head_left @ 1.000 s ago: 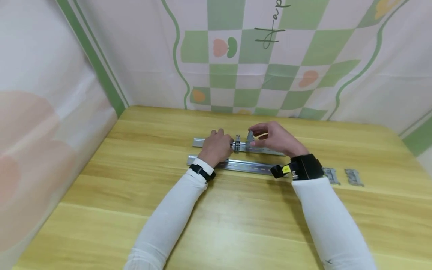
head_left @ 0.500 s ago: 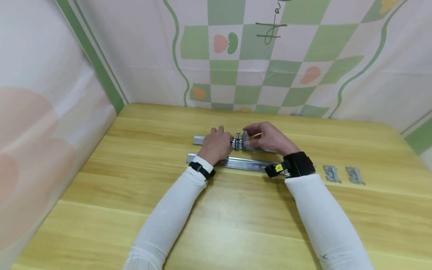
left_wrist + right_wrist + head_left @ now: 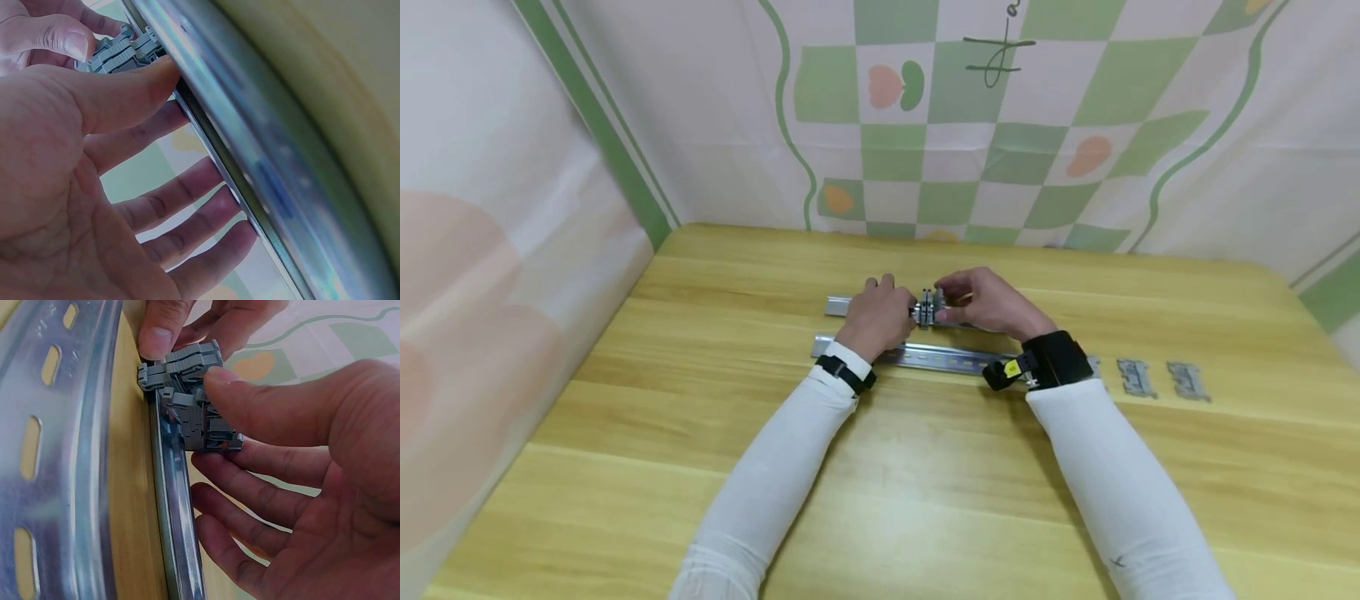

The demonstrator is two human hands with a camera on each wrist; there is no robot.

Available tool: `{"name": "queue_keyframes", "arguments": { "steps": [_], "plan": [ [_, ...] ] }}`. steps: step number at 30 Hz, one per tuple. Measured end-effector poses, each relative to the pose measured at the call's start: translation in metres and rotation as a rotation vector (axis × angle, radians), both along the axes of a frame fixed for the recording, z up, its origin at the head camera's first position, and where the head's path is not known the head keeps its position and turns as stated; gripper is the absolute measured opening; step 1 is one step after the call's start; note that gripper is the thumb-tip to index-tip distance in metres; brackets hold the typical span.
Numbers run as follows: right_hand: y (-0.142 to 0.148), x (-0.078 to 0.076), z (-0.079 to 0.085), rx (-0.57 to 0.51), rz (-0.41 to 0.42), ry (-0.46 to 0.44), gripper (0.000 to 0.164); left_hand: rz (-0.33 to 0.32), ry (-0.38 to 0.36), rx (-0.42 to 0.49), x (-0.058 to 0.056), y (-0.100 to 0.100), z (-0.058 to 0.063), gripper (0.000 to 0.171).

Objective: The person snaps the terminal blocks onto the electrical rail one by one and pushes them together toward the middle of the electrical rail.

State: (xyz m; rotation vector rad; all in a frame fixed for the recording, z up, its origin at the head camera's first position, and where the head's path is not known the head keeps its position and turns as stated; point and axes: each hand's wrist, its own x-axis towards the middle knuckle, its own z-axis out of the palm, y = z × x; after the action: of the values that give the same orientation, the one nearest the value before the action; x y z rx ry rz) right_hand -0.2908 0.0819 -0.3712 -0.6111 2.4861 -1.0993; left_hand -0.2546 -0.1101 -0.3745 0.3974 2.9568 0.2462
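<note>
My left hand (image 3: pixel 880 317) holds the far metal DIN rail (image 3: pixel 837 306), thumb on its near side and fingertips along its far edge. Right beside that thumb, grey terminal blocks (image 3: pixel 192 359) stand upright across the rail. Between thumb and fingers, my right hand (image 3: pixel 996 302) pinches another grey terminal block (image 3: pixel 195 422). This block sits tilted over the rail, close against the standing ones. In the left wrist view, the right thumb (image 3: pixel 62 42) shows behind the left hand, at the blocks.
A second slotted DIN rail (image 3: pixel 936 358) lies parallel on the near side, partly under the right wrist's camera. To the right, loose terminal blocks (image 3: pixel 1137 377) lie flat on the wooden table (image 3: pixel 880 483). A patterned cloth (image 3: pixel 891 150) hangs behind the table.
My right hand has moved left along the rail, bringing its terminal block up to the standing ones. The left hand has kept its place on the rail.
</note>
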Motion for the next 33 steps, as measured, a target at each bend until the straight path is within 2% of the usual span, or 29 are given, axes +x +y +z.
{"name": "queue_keyframes", "arguments": {
  "steps": [5,15,22,33],
  "plan": [
    [-0.001,0.002,-0.001,0.007,-0.004,-0.006,0.052,0.000,0.004,0.001,0.000,0.000,-0.001,0.037],
    [-0.006,0.004,-0.002,0.033,-0.021,0.038,0.051,0.002,0.014,-0.002,0.000,0.000,-0.002,0.032],
    [-0.012,0.007,0.000,0.083,-0.002,0.121,0.052,0.003,0.023,0.002,0.000,0.000,-0.002,0.030],
    [-0.020,0.013,0.000,0.111,0.009,0.185,0.055,0.011,0.022,0.001,0.000,-0.003,-0.003,0.034]
  ]
}}
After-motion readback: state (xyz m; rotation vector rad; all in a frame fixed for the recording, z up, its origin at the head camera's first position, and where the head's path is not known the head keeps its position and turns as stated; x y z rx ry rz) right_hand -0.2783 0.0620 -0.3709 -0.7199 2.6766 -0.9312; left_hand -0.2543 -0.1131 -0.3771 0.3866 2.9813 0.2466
